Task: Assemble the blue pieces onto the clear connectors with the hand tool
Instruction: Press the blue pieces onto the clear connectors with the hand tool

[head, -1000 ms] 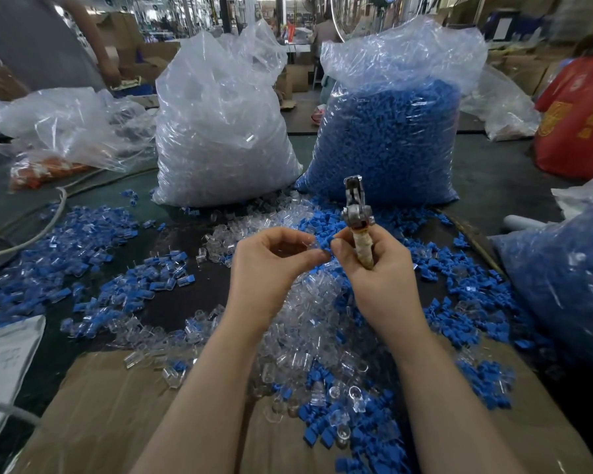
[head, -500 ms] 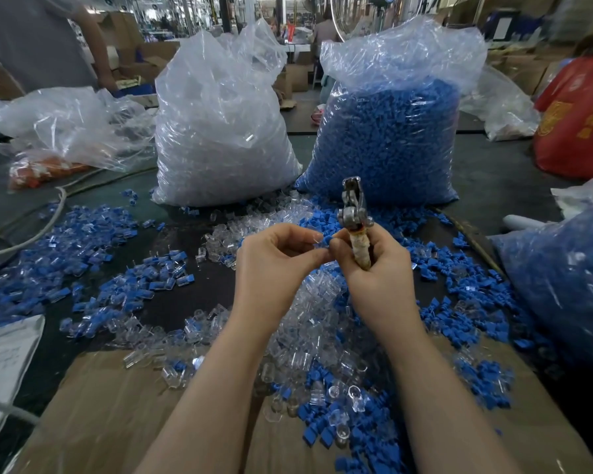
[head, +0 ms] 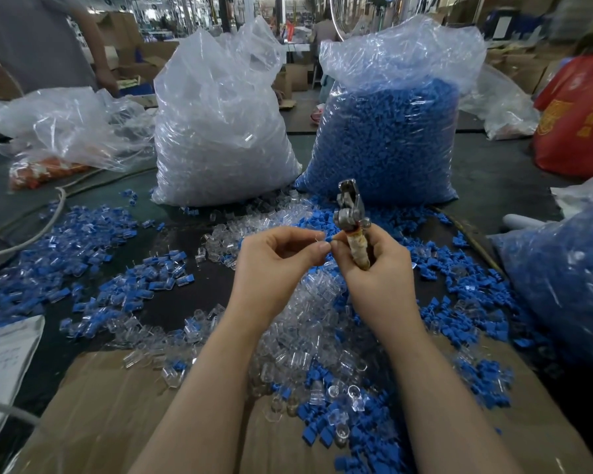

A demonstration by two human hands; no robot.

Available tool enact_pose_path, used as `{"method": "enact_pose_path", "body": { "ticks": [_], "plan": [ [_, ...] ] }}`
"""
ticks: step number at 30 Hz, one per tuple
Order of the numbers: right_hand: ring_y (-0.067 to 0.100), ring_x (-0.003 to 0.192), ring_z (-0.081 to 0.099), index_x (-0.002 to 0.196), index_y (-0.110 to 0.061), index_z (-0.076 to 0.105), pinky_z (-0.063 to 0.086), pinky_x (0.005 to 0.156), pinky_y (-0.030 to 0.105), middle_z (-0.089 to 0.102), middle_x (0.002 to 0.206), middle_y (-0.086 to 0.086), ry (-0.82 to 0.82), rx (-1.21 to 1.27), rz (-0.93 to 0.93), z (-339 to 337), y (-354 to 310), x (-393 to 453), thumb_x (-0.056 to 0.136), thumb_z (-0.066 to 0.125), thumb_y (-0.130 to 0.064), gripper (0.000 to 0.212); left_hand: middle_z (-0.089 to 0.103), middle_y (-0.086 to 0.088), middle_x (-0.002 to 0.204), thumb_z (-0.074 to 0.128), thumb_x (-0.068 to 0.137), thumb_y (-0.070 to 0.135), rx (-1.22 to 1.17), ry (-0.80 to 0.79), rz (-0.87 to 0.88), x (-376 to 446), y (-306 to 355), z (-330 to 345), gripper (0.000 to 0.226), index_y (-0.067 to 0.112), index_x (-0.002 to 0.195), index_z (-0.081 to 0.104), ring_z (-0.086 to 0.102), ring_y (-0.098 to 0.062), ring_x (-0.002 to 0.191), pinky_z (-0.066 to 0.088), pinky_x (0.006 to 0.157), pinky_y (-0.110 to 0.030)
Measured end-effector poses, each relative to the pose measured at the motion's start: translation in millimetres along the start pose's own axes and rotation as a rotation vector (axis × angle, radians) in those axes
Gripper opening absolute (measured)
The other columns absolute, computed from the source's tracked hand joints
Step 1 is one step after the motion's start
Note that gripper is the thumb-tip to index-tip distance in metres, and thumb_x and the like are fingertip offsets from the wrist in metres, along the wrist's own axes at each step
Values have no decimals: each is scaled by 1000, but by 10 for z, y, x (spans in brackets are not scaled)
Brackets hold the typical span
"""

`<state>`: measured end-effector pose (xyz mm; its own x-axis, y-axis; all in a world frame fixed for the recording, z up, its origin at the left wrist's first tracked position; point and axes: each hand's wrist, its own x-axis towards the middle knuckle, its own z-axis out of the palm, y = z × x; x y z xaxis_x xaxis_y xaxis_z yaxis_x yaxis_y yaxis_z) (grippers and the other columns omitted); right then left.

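My right hand [head: 374, 268] grips the taped handle of a metal hand tool [head: 350, 213], whose jaws point up and away. My left hand [head: 274, 261] pinches a small clear connector [head: 319, 238] at its fingertips, right against the thumb and forefinger of my right hand; a bit of blue shows between them. Under both hands lies a heap of loose clear connectors [head: 308, 323] mixed with loose blue pieces [head: 459, 302]. Assembled blue-and-clear parts [head: 83, 254] are spread on the dark table at the left.
A large bag of clear connectors [head: 220, 131] and a large bag of blue pieces [head: 391, 138] stand behind the heap. Another blue-filled bag [head: 569, 275] sits at the right, cardboard [head: 110, 405] in front, a cable [head: 31, 227] and papers [head: 4, 364] at the left. A person [head: 38, 39] stands at far left.
My hands have drawn closer together, and the fingertips now meet around the small piece. The tool has tilted slightly. Everything else is the same.
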<state>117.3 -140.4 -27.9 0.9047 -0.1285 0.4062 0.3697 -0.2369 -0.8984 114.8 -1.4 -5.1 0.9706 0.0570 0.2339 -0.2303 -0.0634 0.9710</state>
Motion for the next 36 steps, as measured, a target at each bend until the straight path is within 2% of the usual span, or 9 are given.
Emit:
{"method": "enact_pose_path", "body": {
  "ticks": [4,8,10,13,16,23,27,32,36],
  "plan": [
    [29,72,59,87,-9,64,49,64,41,65,76,11,-12,-19,2,1,5,-6,91,68,-17,10,76,-3,78,79,78,5,-11,3,-3,13,-26,-14,12,12,88,76,74,-17,75,56,70,-19],
    [27,68,56,87,-9,64,45,58,35,63,74,10,-31,-33,-3,-3,8,-8,91,68,-18,11,77,-2,80,79,79,9,28,15,8,16,-57,-29,13,14,90,78,74,-17,77,58,74,-24],
    [27,71,58,89,-10,65,47,62,36,65,76,11,-44,-37,2,-3,4,-11,92,67,-20,11,77,-1,81,79,79,8,11,34,-3,16,-61,-26,13,15,91,78,74,-16,78,58,76,-25],
    [31,78,60,89,-11,66,49,68,41,67,81,13,-37,-28,24,-16,14,-1,92,66,-20,9,77,0,82,78,80,9,-28,58,-25,22,-56,-31,14,17,91,77,74,-15,80,57,76,-21],
    [31,75,58,87,-10,65,47,66,40,65,79,14,-22,-42,29,-47,32,23,92,66,-20,12,77,-2,84,78,80,9,-59,67,-47,32,-52,-42,16,19,93,75,74,-15,81,55,73,-17],
    [22,64,54,82,-18,63,44,59,35,62,74,3,-41,-78,30,-87,31,33,92,67,-23,12,76,-6,84,77,80,6,-128,75,-80,44,-65,-33,15,12,93,74,74,-17,81,55,74,-18],
    [19,71,60,80,-26,63,49,63,34,66,80,-6,-85,-115,34,-117,29,35,91,68,-23,12,76,-12,87,74,82,2,-266,99,-114,43,-72,-31,15,7,96,73,74,-18,82,57,77,-22],
    [11,72,61,85,-29,62,54,71,41,66,82,-14,-145,-183,58,-158,60,49,90,67,-26,8,76,-12,87,75,81,1,-311,91,-107,46,-86,-46,15,8,94,73,74,-21,85,57,79,-24],
    [20,79,63,91,-28,60,53,76,49,66,83,-8,-226,-280,66,-177,76,51,89,67,-28,6,77,-9,87,75,81,3,-256,85,-65,50,-89,-69,15,12,94,74,74,-19,86,55,78,-22]
  ]
}}
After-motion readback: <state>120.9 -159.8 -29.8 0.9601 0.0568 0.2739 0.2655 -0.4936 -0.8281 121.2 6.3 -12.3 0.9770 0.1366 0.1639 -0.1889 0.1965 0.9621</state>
